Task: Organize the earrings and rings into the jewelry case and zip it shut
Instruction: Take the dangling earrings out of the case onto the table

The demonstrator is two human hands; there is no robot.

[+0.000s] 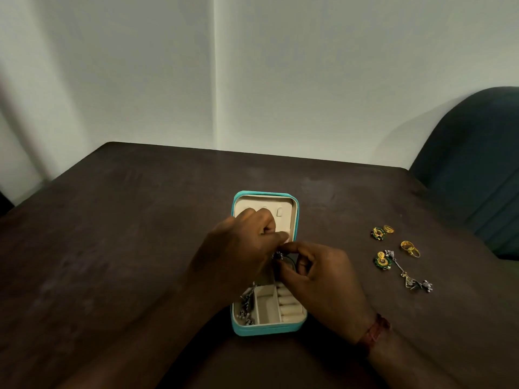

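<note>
A teal jewelry case [262,330] with a cream lining lies open on the dark table, its lid flat on the far side. Over the hinge, my left hand [238,248] and my right hand [323,284] both pinch a small silver earring [278,255]. More silver jewelry [247,306] lies in the case's left compartment. The ring rolls [289,304] at the right hold nothing that I can see. On the table to the right lie two green-and-gold earrings [377,233] [381,261], a small gold ring [389,228], a larger gold ring [410,247] and a long silver earring [408,273].
The dark brown table [126,234] ends at a pale wall behind. A dark blue-green chair back [477,164] stands past the table's right corner. A red thread band [375,331] circles my right wrist.
</note>
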